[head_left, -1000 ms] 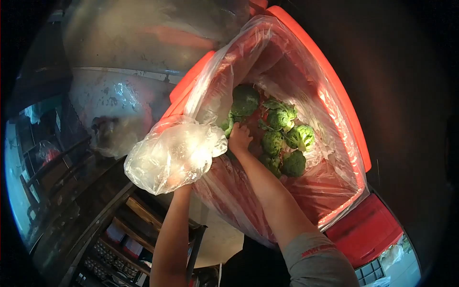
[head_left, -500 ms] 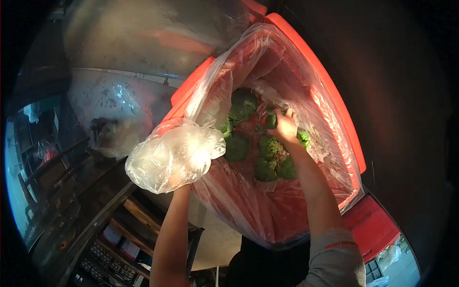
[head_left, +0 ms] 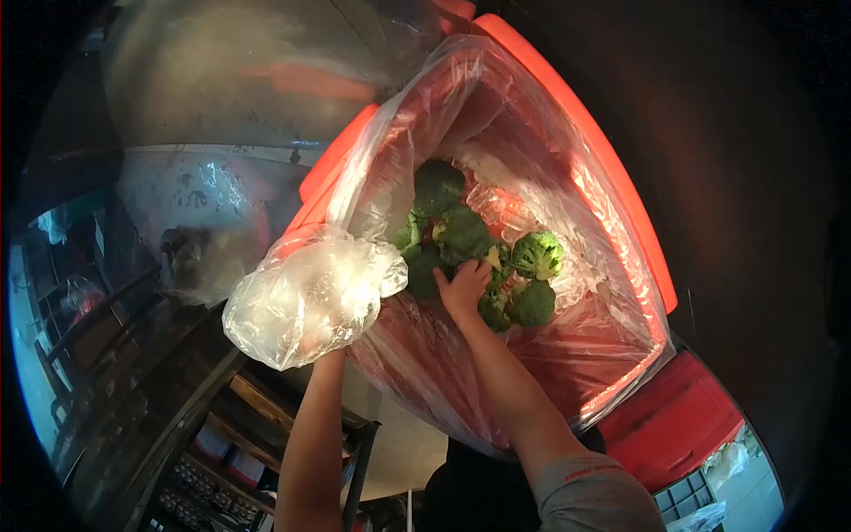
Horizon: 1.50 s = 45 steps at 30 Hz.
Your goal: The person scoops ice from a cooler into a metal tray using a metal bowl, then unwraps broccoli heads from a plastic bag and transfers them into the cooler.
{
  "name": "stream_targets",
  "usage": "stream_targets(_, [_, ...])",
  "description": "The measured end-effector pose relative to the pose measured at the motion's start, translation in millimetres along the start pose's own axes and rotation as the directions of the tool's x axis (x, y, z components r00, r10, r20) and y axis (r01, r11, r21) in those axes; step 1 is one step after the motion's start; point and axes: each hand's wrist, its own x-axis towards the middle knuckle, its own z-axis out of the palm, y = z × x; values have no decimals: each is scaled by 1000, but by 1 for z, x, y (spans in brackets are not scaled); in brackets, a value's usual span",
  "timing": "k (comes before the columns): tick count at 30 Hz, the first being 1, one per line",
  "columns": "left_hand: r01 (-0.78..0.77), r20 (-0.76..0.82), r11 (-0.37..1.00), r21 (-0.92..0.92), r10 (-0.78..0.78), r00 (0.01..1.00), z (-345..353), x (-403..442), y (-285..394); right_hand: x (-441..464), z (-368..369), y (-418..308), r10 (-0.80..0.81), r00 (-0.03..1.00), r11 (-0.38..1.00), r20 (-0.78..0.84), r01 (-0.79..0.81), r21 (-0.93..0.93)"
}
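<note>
A red bin [head_left: 581, 124] lined with a clear plastic liner [head_left: 399, 133] holds several green broccoli heads [head_left: 537, 255]. My right hand [head_left: 464, 285] reaches into it, fingers somewhat spread, touching a broccoli head [head_left: 463, 234] near the middle of the group. Over the bin's left edge, my left hand [head_left: 317, 339] is inside or behind a bunched clear plastic bag [head_left: 301, 297]; its fingers are blurred by the plastic. More broccoli [head_left: 439, 186] lies at the upper left of the pile, against the liner.
At the lower right is a red container [head_left: 669, 421] beside a grey crate [head_left: 687, 498]. Dark shelving with wooden slats [head_left: 257, 403] stands at the lower left. A metal surface [head_left: 204, 182] and a crumpled plastic bag [head_left: 199, 262] are on the left.
My right hand has moved left and down from the right-hand broccoli to the middle of the pile. One head now sits nearer the left group. My left hand stays at the bunched bag.
</note>
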Motion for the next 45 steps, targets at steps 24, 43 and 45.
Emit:
stream_targets(24, [-8, -15, 1000, -4, 8, 1000, -6, -1, -5, 87, -103, 16, -258, 930, 756, 261, 363, -545])
stream_targets(43, [-15, -21, 1000, -20, 14, 1000, -8, 0, -5, 82, -61, 39, -267, 789, 942, -554, 334, 22])
stream_targets(45, [-23, -18, 1000, -21, 22, 1000, -12, -1, -6, 92, -25, 31, -304, 877, 947, -372, 321, -18])
